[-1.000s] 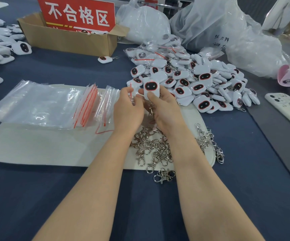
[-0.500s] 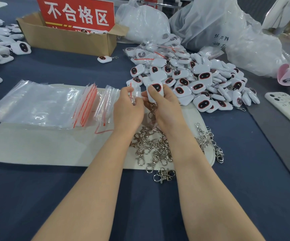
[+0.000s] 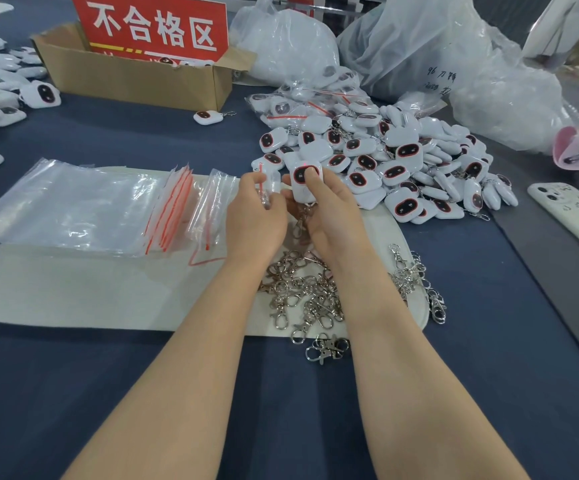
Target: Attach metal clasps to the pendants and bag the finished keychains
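Your right grip [image 3: 333, 216] holds 1 white pendant [image 3: 298, 192] over the far edge of the mat [image 3: 73, 289], thumb curled across its dark face. A clasp [image 3: 303, 219] hangs from the pendant's lower end, between your 2 grips. Your left grip [image 3: 253, 216], just beside the right, pinches 1 small clear bag [image 3: 264, 183] with a red strip. Loose clasps [image 3: 302, 296] lie heaped on the mat under your wrists, a few spilling over its near edge. A smaller clump [image 3: 416, 282] sits at its right edge. The bag stack [image 3: 73, 209] covers the mat's far left part. Past the mat, toward the far right of the bench [image 3: 108, 393], lies the pendant pile [image 3: 402, 161], with plastic sacks [image 3: 471, 64] behind it. A box [image 3: 135, 77] with a red sign [image 3: 156, 26] stands near the far edge. A phone [image 3: 572, 216] lies near the right edge.
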`<state>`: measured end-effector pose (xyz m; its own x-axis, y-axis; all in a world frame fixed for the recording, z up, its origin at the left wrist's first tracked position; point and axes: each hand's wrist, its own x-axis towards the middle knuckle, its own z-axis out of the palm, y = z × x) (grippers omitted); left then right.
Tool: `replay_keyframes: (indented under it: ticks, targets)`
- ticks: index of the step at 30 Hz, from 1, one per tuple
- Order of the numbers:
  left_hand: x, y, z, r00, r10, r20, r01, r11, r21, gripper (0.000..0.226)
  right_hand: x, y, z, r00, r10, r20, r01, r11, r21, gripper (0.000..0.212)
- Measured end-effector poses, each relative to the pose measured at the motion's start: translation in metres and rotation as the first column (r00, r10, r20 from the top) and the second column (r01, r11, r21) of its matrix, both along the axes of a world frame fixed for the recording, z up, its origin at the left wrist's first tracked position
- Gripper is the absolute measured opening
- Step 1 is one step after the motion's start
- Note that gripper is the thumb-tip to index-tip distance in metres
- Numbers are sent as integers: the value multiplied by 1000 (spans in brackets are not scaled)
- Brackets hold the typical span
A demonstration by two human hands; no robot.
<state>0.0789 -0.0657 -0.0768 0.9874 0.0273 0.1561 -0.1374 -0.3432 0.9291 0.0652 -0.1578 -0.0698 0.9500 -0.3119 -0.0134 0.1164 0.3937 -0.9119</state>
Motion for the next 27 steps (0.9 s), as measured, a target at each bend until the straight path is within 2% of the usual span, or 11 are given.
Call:
replay_keyframes:
  ticks: [4, 7, 13, 16, 21, 24, 27]
  targets:
    - [0, 0, 0, 1000, 3, -3, -3, 1000, -2, 32, 1, 0, 0, 1000, 4, -11, -4, 1000, 24, 20]
    - [0, 0, 0, 1000, 3, -6, -3, 1000, 5, 32, 1, 0, -2, 999, -17, -37, 14, 997, -77, 13]
    - [-1, 0, 0, 1000, -1, -7, 1, 1000, 12, 33, 0, -1, -5, 999, -37, -24, 32, 982, -184, 12]
    - [0, 0, 0, 1000, 2, -2, -2, 1000, 14, 33, 2, -1, -5, 998, -55, -36, 48, 986, -163, 12]
    - [1, 0, -2, 1000, 4, 3, -4, 1000, 22, 33, 4, 0, -3, 998, -48, -46, 47, 999, -22, 22]
    - [1, 0, -2, 1000, 9, 5, -9, 1000, 27, 32, 3, 0, -2, 998, -51, -38, 50, 998, -36, 25]
    - [0, 0, -1, 1000, 4, 0, -4, 1000, 23, 33, 1, 0, 0, 999, -43, -29, 44, 999, 16, 26]
